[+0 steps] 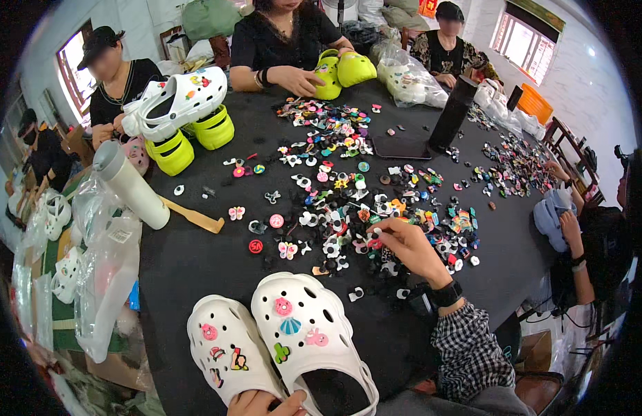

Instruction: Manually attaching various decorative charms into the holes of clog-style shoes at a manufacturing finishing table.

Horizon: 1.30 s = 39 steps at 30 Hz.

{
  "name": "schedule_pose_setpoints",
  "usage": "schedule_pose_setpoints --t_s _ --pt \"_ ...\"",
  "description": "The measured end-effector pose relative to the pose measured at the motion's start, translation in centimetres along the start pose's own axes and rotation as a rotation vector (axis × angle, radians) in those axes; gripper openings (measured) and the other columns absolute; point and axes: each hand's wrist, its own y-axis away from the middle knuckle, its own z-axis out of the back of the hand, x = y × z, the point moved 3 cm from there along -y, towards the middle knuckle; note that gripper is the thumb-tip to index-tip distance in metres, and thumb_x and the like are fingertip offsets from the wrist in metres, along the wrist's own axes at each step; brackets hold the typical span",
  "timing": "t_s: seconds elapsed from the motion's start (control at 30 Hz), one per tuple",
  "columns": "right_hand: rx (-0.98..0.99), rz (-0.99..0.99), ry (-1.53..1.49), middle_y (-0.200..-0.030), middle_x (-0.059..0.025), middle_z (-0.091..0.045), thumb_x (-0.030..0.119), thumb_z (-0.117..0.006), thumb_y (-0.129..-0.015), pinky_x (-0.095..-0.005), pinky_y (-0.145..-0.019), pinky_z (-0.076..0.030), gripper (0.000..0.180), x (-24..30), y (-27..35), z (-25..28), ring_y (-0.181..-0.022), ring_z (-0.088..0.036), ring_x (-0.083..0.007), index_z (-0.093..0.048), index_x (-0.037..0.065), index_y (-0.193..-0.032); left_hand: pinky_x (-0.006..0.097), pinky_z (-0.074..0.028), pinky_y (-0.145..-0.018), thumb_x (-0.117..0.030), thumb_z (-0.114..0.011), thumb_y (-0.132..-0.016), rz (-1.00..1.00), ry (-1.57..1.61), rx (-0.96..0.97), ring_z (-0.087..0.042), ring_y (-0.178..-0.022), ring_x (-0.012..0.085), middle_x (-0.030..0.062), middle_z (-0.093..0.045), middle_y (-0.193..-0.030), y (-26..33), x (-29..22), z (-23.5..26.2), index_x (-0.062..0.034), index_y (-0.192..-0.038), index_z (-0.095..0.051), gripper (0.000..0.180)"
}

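A pair of white clogs (308,305) lies toe-away at the table's near edge, with holes across the uppers. Several charms are fixed in both, among them a blue shell charm (290,326) and a green cactus charm (282,353). My left hand (255,403) grips the pair at the inner sides near the heels, partly cut off by the lower edge. Over the pile of loose shoe charms (341,201), my right hand (412,251) has thumb and forefinger pinched on a small shoe charm (376,234), mostly hidden by the fingertips.
A pale tumbler (130,184) and a wooden stick (196,216) are at left, near white clogs (186,100) stacked on lime ones (213,128). A black cylinder (452,114) stands by a phone (402,148). Across the table a person holds lime clogs (341,73); others sit around.
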Motion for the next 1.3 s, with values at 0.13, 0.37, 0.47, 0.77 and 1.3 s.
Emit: schedule_pose_setpoints --t_s 0.13,0.37,0.47,0.77,1.3 --pt "-0.045 -0.061 0.003 -0.087 -0.0087 -0.067 0.005 -0.056 -0.093 -0.0275 -0.066 -0.048 0.017 -0.7 0.0 0.4 -0.074 -0.06 -0.0126 -0.065 0.0 -0.107 0.04 -0.041 -0.067 -0.016 -0.066 -0.088 0.016 0.013 0.017 -0.05 -0.073 0.0285 0.0101 -0.05 -0.077 0.0 0.1 -0.1 -0.0084 -0.117 -0.066 0.03" --pt "-0.061 -0.038 0.048 -0.093 -0.0081 -0.069 0.001 -0.06 -0.089 -0.03 -0.076 -0.053 0.016 0.2 0.1 0.6 -0.085 -0.066 -0.0164 -0.067 0.003 -0.103 0.04 -0.041 -0.067 -0.017 -0.067 -0.087 0.045 0.028 0.019 -0.051 -0.073 0.0284 0.0101 -0.051 -0.078 0.2 0.0 -0.2 -0.0079 -0.114 -0.067 0.028" --pt "-0.07 0.074 0.14 -0.094 -0.0076 -0.069 -0.002 -0.062 -0.085 -0.0316 -0.077 -0.052 0.017 1.0 -0.1 0.5 -0.087 -0.067 -0.0197 -0.068 0.005 -0.099 0.04 -0.041 -0.067 -0.017 -0.067 -0.086 0.034 0.021 0.005 -0.051 -0.073 0.0284 0.0101 -0.051 -0.078 0.2 0.1 -0.2 -0.0076 -0.113 -0.067 0.028" --pt "-0.085 0.156 0.194 -0.091 -0.0074 -0.068 -0.005 -0.064 -0.079 -0.0327 -0.076 -0.052 0.017 1.6 0.2 0.3 -0.086 -0.066 -0.0226 -0.067 0.006 -0.092 0.04 -0.04 -0.067 -0.017 -0.067 -0.085 0.013 0.02 -0.03 -0.05 -0.072 0.0282 0.0093 -0.05 -0.077 0.1 -0.1 -0.1 -0.0073 -0.111 -0.067 0.027" --pt "0.175 0.274 0.243 -0.091 -0.0109 -0.067 -0.002 -0.061 -0.084 -0.0348 -0.071 -0.051 0.012 2.6 0.5 -1.8 -0.081 -0.065 -0.0252 -0.066 0.002 -0.094 0.038 -0.04 -0.065 -0.018 -0.069 -0.084 0.014 0.043 -0.077 -0.05 -0.07 0.0271 0.0084 -0.049 -0.075 -0.1 0.1 0.0 -0.0082 -0.107 -0.068 0.026"
